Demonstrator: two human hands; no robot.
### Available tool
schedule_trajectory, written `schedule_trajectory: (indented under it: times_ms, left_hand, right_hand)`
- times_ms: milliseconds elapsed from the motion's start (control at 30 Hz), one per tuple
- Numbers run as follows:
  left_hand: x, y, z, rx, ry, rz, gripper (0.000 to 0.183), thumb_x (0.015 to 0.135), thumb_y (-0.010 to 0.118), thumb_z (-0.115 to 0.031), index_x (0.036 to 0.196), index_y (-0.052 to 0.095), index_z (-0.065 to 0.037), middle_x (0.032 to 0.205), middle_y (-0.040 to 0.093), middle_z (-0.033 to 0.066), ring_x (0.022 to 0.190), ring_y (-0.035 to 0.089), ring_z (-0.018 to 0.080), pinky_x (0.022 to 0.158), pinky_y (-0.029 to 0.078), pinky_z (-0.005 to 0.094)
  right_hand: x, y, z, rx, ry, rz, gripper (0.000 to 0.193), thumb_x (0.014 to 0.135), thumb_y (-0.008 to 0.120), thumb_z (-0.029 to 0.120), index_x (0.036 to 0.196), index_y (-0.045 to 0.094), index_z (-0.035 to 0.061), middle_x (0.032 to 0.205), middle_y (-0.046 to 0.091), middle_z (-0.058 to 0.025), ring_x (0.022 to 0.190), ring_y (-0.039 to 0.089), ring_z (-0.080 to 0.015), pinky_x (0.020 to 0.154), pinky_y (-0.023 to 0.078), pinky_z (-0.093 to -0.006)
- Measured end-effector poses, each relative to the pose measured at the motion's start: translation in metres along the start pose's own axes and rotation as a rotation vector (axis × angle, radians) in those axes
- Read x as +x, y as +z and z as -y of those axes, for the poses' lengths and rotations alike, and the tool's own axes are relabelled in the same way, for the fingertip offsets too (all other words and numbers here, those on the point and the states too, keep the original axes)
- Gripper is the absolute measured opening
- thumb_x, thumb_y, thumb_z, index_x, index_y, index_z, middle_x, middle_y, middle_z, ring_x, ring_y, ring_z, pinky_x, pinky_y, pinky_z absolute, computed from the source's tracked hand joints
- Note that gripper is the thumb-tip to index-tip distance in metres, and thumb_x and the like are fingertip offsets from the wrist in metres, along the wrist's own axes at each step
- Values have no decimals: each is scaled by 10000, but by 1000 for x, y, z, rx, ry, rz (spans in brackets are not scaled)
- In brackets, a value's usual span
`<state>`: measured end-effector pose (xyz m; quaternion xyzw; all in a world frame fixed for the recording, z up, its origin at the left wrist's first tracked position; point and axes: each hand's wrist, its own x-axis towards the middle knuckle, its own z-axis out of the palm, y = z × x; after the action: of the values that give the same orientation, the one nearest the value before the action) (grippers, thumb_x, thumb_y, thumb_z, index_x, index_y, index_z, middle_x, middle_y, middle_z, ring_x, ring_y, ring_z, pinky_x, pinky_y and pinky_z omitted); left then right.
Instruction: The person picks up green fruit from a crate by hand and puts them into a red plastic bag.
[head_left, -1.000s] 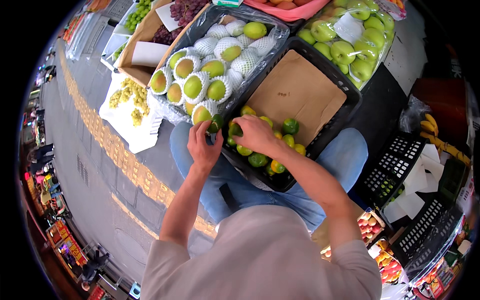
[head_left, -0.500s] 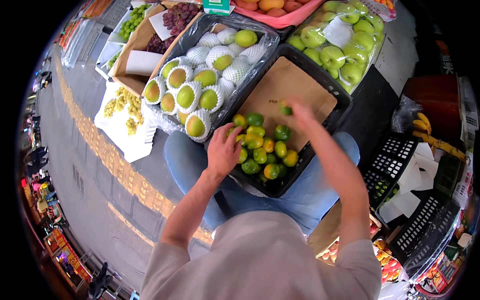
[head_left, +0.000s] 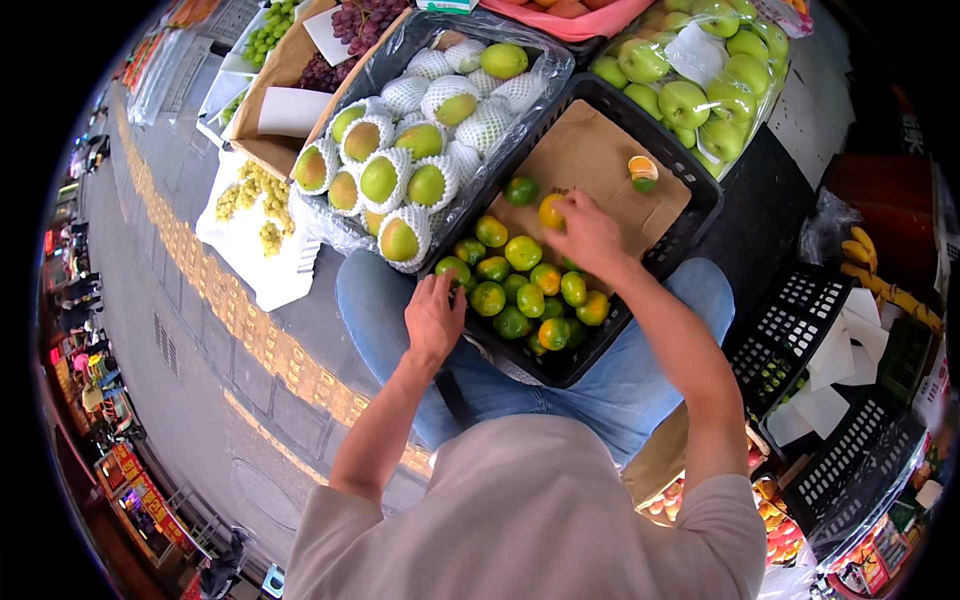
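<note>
A black plastic crate (head_left: 708, 205) rests on my lap, lined with brown cardboard (head_left: 592, 142). Green and yellow-orange mandarins fill its near part. At the crate's left side, my left hand (head_left: 435, 322) has its fingers bent against a green mandarin (head_left: 453, 269); the thumb side is partly hidden. My right hand (head_left: 590, 236) reaches over the crate's middle, fingertips closed on a yellow-orange mandarin (head_left: 551, 210). Left of that fruit lies a single green mandarin (head_left: 521, 190). An opened mandarin with orange flesh showing (head_left: 642, 172) sits on the cardboard toward the far right.
Beyond the crate's left side, a lined box holds green pears in white foam nets (head_left: 379, 180). Bagged green apples (head_left: 684, 103) stand at the far right. Grapes (head_left: 262, 205) lie on white paper at left. Black baskets (head_left: 790, 315) are stacked at right, near bananas (head_left: 858, 250).
My right hand has come down and left, from a green fruit to a yellow-orange mandarin. The opened mandarin now sits on the cardboard. Mandarins spread farther up the crate; my left hand moved slightly nearer.
</note>
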<state>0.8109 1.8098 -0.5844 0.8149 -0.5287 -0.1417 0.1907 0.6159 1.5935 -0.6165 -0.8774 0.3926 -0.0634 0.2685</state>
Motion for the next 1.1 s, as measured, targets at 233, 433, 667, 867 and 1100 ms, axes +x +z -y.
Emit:
schedule_trajectory:
  times_ms: [233,433,667,867,1100]
  left_hand:
    - [6,3,-1,36,-121,40,539,812,704,-190,1299,505,-71,906,624,111,862,621,294,741,519,402]
    - [5,-1,-4,13,-164,54,522,822,705,-215,1288,520,-71,903,629,109,827,625,291,721,521,400]
    - [5,4,0,-2,-162,-9,482,828,703,-212,1257,541,-65,860,627,106,774,622,285,692,518,397]
    - [6,4,-1,-20,-151,-14,456,837,690,-198,1247,548,-59,848,628,107,769,621,291,682,514,400]
    - [5,6,3,-31,-162,-26,452,840,685,-205,1247,553,-60,824,618,103,746,614,282,670,508,397]
  right_hand:
    - [18,12,-11,-187,30,-8,472,773,713,235,1203,561,114,1182,519,-143,1011,609,-370,772,543,-460]
    - [-6,16,34,63,-176,-117,600,733,745,273,1261,503,121,1152,536,-112,988,613,-311,742,550,-424]
    - [4,34,33,254,-397,-122,342,859,676,255,1119,624,39,1223,582,-154,1173,522,-340,978,455,-444]
    - [62,32,-48,-176,33,-272,492,926,539,236,1351,468,1,1406,468,-162,1326,403,-356,1077,348,-481]
    - [51,38,-56,-25,-33,-227,420,914,513,167,1312,532,36,1329,563,-140,1286,475,-316,1052,395,-431]
